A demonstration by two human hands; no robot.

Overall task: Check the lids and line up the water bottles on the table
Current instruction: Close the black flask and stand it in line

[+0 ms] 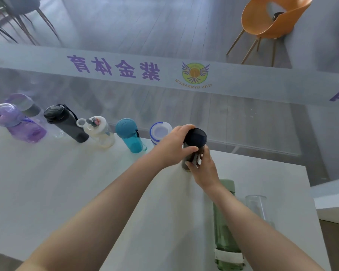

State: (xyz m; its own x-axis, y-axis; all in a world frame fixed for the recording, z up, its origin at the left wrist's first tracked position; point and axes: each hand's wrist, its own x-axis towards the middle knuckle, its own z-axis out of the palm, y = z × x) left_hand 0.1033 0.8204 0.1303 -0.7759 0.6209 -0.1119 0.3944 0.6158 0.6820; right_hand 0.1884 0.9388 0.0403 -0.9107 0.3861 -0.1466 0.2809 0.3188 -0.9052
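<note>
Both hands hold a dark grey bottle with a black lid (pixel 195 137) upright near the table's far edge. My left hand (pixel 174 146) wraps the neck just under the lid; my right hand (pixel 203 169) grips the body lower down. To its left, a row stands along the far edge: a blue-rimmed white bottle (pixel 160 132), a teal bottle (pixel 130 135), a cream bottle (pixel 99 132), a black bottle (pixel 64 122) and a purple bottle (pixel 16 124). A green bottle (pixel 224 237) lies on the table under my right forearm.
A clear glass tumbler (pixel 256 207) stands near the white table's (pixel 67 182) right edge. A glass wall with purple lettering runs just behind the row. An orange chair (pixel 270 22) stands beyond it.
</note>
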